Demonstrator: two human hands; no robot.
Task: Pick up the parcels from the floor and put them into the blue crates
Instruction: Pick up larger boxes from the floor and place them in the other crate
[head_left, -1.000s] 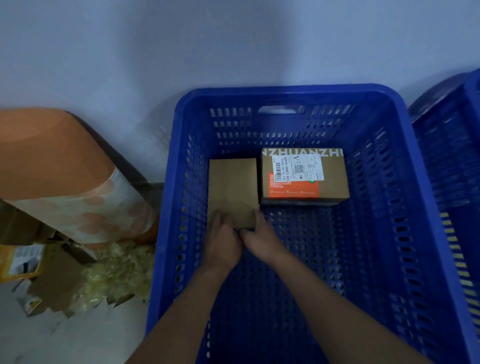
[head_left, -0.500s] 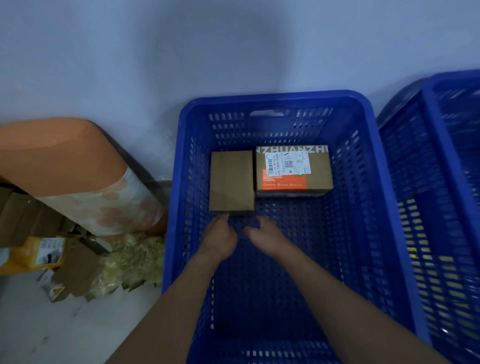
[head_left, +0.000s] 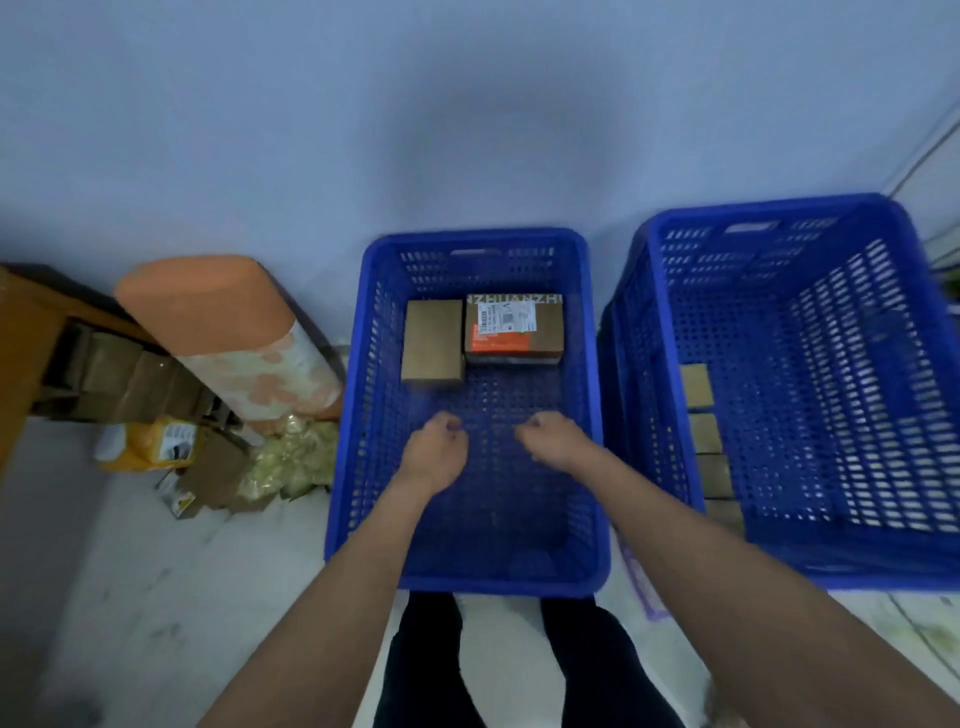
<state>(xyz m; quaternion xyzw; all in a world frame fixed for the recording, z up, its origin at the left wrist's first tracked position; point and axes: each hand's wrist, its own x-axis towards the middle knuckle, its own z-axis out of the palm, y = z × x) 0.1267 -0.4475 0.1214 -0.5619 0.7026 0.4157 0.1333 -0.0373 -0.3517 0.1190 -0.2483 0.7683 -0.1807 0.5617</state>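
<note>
While the left hand (head_left: 434, 447) and right hand (head_left: 553, 439) hang loosely curled and empty over the middle blue crate (head_left: 475, 236), with the plain parcel (head_left: 432, 340) and labelled parcel (head_left: 514, 327) side by side inside it near frame centre, the yellow parcel (head_left: 156, 444) at centre left sits in clutter, so a hasty grab could snag scraps!

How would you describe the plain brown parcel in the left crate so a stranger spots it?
Take the left blue crate. At its far end lie two parcels. The plain brown parcel is the left one; its neighbour bears a white label.
</note>
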